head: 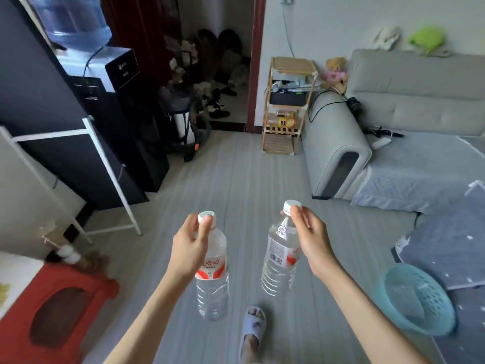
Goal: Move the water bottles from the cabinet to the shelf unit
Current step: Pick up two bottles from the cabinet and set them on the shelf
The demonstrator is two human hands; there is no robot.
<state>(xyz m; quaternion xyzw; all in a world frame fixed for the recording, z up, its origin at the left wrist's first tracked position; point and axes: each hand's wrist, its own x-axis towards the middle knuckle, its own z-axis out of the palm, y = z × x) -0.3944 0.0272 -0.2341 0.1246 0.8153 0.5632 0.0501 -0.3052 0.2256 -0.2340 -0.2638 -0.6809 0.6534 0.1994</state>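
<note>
Two hands each carry a water bottle by its neck above a grey floor.

The left hand (190, 245) pinches the left bottle (212, 274) at 7 o'clock; the right hand (308, 239) pinches the right bottle (279, 258) at 5 o'clock. A wooden shelf unit (287, 106) stands at 1 o'clock, well apart.

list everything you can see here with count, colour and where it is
clear plastic water bottles with white caps and red labels: 2, one hanging from each hand, above the floor
wooden open shelf unit: 1, pale wood, by the far wall beside the sofa
grey fabric sofa: 1, right side
water dispenser with blue jug: 1, black and white, upper left
red plastic stool: 1, lower left
teal plastic basket: 1, lower right
white metal rack frame: 1, left
grey striped floor: centre
blue slipper: 1, on the foot at bottom centre
left hand: grips one bottle at the cap
right hand: grips the other at the cap
</note>
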